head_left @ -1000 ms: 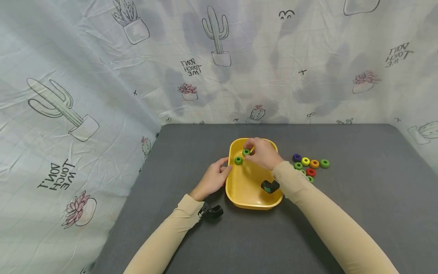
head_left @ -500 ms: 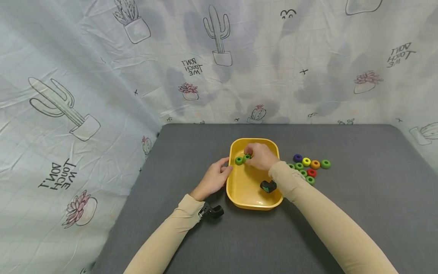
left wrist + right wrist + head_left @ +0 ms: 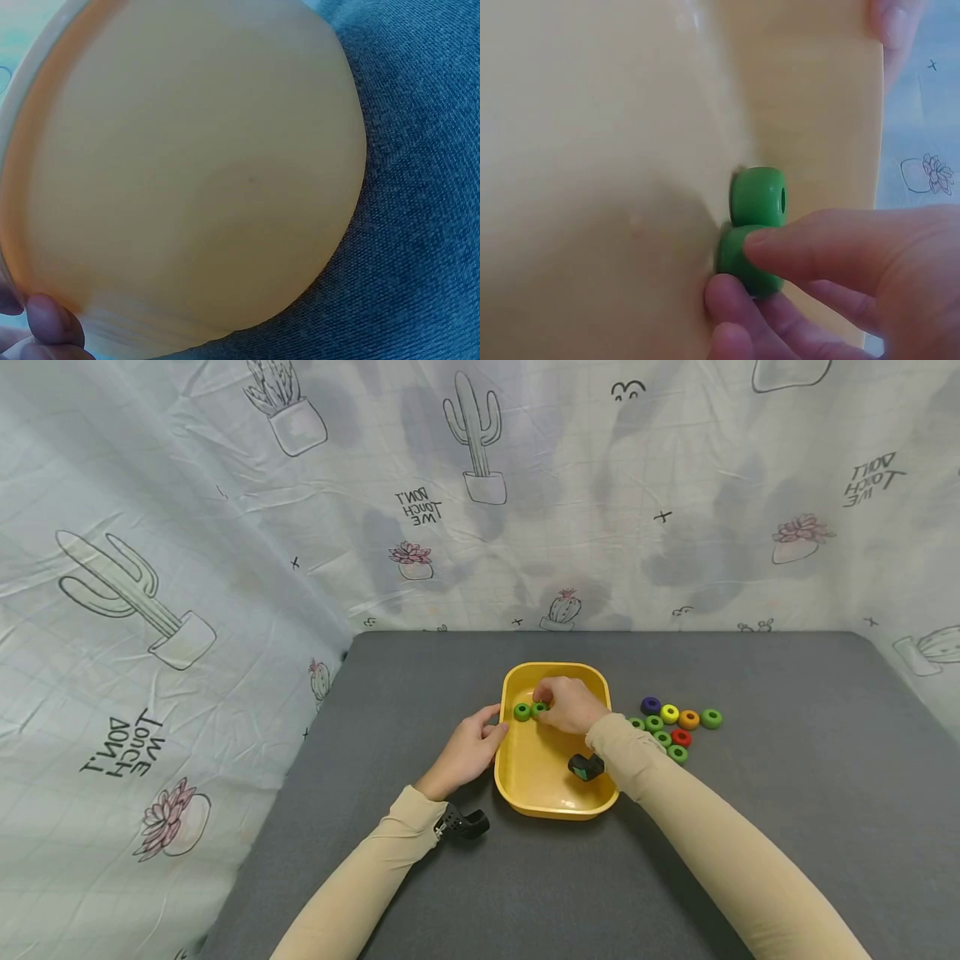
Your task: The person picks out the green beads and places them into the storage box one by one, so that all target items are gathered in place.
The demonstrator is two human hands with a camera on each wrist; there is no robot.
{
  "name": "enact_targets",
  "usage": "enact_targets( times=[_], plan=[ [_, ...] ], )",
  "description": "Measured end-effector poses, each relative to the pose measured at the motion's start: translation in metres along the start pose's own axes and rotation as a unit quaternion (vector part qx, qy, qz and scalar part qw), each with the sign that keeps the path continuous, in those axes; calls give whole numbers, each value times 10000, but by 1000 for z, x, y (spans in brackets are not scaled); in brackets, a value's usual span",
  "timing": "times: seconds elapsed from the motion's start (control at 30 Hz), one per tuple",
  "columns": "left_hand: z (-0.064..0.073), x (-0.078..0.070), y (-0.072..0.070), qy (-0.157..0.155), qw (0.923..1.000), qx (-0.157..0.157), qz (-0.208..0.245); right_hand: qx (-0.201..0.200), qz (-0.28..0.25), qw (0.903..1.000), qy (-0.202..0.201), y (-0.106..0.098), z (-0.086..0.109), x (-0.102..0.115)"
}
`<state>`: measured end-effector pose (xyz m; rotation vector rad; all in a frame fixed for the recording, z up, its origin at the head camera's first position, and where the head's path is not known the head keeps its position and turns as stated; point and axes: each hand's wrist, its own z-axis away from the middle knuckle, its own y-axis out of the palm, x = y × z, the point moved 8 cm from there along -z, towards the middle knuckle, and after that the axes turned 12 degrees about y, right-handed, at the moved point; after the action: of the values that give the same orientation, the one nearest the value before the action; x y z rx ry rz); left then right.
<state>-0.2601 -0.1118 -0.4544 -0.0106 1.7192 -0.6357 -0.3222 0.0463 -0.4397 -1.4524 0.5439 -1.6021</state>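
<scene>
A yellow plastic tray (image 3: 534, 777) sits mid-table in the head view. My left hand (image 3: 467, 750) grips its left rim, and in the left wrist view fingertips (image 3: 52, 319) lie on both sides of that rim. Inside the tray, near the far left, rests a green bead (image 3: 522, 712) with a hole through it. My right hand (image 3: 572, 703) pinches a second green bead (image 3: 739, 259) between thumb and fingers, down at the tray floor. In the right wrist view this bead lies against the first bead (image 3: 757, 196), side by side.
Right of the tray lies a loose group of beads: several green ones (image 3: 711, 719), a purple (image 3: 651, 706), a yellow (image 3: 670, 714), an orange (image 3: 688, 720) and a red (image 3: 681, 738). My right sleeve partly covers this group. A cactus-print cloth (image 3: 525, 560) hangs behind the grey table (image 3: 420, 677).
My right hand has lowered the pinched green bead toward the near side, bringing it beside the other green bead. The left hand and tray have stayed in place.
</scene>
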Motion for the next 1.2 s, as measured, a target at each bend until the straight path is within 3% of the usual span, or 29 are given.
enact_targets(
  times=[0.2,0.6,0.9,1.2],
  plan=[
    [0,1,1,2,10000,50,-24,-67,-53,10000,-30,-2,3,1],
    [-1,-2,-1,-38,9999,3,-135,-273,-614,9976,-138,-29,23,3],
    [4,1,5,13,10000,24,-44,-767,-1171,9894,-378,-58,66,0],
    [3,1,2,30,10000,9,-56,-1381,-1212,9815,-531,-90,111,-15]
  ],
)
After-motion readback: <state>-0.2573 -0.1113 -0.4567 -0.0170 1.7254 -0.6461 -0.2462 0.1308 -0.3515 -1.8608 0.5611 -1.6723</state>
